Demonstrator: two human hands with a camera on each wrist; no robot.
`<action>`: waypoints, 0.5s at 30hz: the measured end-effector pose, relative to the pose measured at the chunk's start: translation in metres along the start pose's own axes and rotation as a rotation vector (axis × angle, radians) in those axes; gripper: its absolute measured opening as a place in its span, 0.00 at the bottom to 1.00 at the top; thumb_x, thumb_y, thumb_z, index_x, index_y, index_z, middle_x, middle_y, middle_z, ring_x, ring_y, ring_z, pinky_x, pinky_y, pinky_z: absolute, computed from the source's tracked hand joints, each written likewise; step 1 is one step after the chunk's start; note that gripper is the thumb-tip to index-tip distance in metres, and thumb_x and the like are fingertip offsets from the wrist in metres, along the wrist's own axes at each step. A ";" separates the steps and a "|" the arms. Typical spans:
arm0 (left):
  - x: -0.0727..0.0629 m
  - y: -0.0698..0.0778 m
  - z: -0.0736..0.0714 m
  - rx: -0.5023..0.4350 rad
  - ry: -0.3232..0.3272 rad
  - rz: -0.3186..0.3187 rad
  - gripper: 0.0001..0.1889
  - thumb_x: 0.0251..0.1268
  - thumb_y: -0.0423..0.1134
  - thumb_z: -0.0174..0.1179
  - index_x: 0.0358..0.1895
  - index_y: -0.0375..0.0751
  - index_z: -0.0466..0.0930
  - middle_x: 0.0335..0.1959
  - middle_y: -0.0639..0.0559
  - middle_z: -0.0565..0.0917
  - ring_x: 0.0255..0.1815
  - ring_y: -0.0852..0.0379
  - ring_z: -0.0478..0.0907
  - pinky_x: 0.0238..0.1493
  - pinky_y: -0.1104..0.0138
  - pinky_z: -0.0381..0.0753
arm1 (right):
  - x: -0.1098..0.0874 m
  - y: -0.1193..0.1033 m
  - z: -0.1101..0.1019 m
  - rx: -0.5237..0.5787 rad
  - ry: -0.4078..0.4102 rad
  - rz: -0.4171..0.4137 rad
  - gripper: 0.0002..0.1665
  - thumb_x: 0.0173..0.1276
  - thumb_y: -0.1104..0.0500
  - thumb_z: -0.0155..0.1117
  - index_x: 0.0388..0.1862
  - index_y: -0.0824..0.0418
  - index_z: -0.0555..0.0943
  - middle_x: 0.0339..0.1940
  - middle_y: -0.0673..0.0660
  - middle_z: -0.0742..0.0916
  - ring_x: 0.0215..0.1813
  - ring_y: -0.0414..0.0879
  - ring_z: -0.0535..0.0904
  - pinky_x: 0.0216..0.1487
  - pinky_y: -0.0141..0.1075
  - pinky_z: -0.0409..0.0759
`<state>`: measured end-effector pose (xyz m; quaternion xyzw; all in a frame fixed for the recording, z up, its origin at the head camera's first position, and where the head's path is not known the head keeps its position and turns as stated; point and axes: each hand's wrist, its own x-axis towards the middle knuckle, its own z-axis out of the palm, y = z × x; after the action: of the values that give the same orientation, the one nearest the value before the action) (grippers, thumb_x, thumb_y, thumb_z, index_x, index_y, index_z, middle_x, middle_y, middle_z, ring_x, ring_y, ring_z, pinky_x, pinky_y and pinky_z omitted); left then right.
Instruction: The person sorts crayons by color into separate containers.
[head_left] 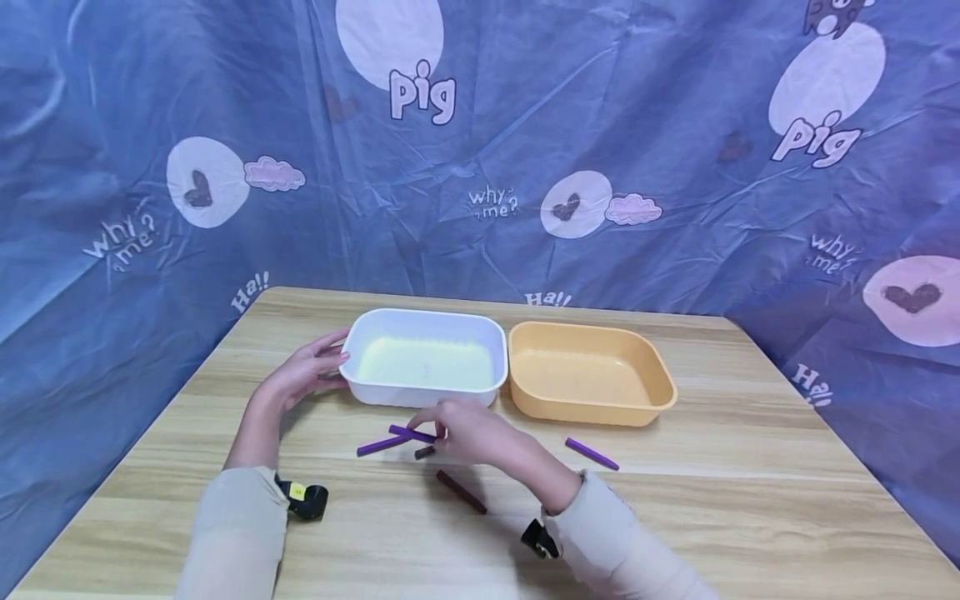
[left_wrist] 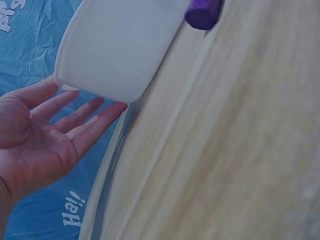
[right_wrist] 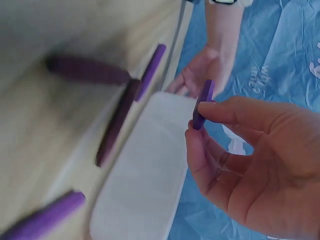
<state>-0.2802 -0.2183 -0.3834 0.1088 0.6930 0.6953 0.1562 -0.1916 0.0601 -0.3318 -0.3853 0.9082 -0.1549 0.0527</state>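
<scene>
My right hand (head_left: 468, 429) pinches a purple crayon (right_wrist: 204, 102) between thumb and fingers, in front of the white basin. The right wrist view shows this crayon raised off the table. Below the hand lie another purple crayon (head_left: 381, 447) and a dark brown crayon (head_left: 424, 452), the brown one partly hidden by the hand in the head view. A second dark brown crayon (head_left: 461, 492) rests nearer the front. With fingers extended, my left hand (left_wrist: 47, 127) touches the left end of the white basin (left_wrist: 117, 50). The basin's inside (head_left: 427, 362) shows no crayons.
Right beside the white basin stands an orange basin (head_left: 592, 412), with no crayons visible inside. In front of it lies a third purple crayon (head_left: 592, 454). Both basins stand toward the back of the wooden table (head_left: 750, 500), with a blue printed cloth (head_left: 480, 150) hanging behind.
</scene>
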 end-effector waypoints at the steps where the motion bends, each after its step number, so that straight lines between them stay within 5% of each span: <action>1: 0.000 0.000 0.000 -0.002 0.000 0.001 0.33 0.70 0.30 0.44 0.72 0.34 0.37 0.67 0.27 0.49 0.60 0.42 0.64 0.56 0.50 0.69 | 0.000 0.002 -0.003 -0.005 0.004 0.006 0.20 0.54 0.64 0.69 0.48 0.53 0.83 0.21 0.46 0.81 0.26 0.37 0.73 0.25 0.25 0.71; 15: -0.002 -0.001 0.004 0.018 0.034 0.006 0.32 0.71 0.31 0.44 0.72 0.33 0.38 0.68 0.28 0.49 0.58 0.47 0.67 0.56 0.51 0.70 | 0.006 0.030 -0.043 -0.038 0.075 0.009 0.26 0.52 0.75 0.58 0.49 0.57 0.82 0.25 0.50 0.81 0.31 0.43 0.75 0.30 0.32 0.74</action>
<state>-0.2768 -0.2152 -0.3843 0.1004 0.7016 0.6911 0.1416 -0.2256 0.0857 -0.3003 -0.3759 0.9141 -0.1517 0.0120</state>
